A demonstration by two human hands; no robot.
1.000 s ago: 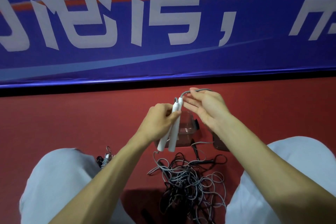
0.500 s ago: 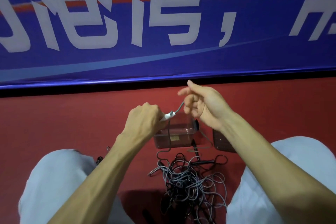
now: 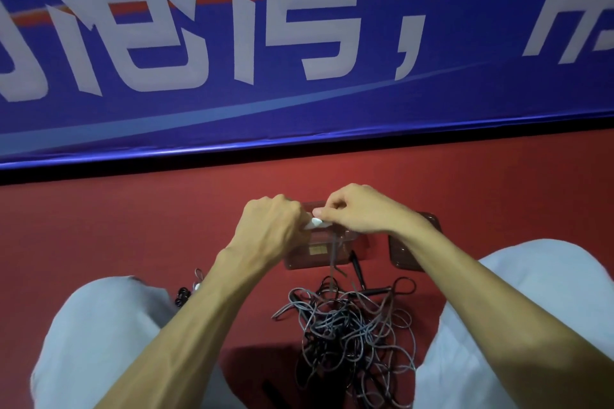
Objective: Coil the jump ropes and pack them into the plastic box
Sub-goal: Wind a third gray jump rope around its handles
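Our left hand (image 3: 269, 229) is curled tight round the white plastic jump-rope handles (image 3: 315, 222), only their tips showing, directly above the clear rectangular plastic box (image 3: 299, 261). Our right hand (image 3: 360, 209) pinches the thin grey cord (image 3: 333, 264) just at those tips. The cord drops past the box into the loose grey-and-black rope tangle (image 3: 352, 322) on the box's near side. To coil well, we judge, we should make even loops, feed cord slowly so the tangle cannot knot, and hold the handles together

Red floor (image 3: 116, 232), clear plastic box (image 3: 300, 261), lid (image 3: 403, 254), tangled ropes (image 3: 352, 325)
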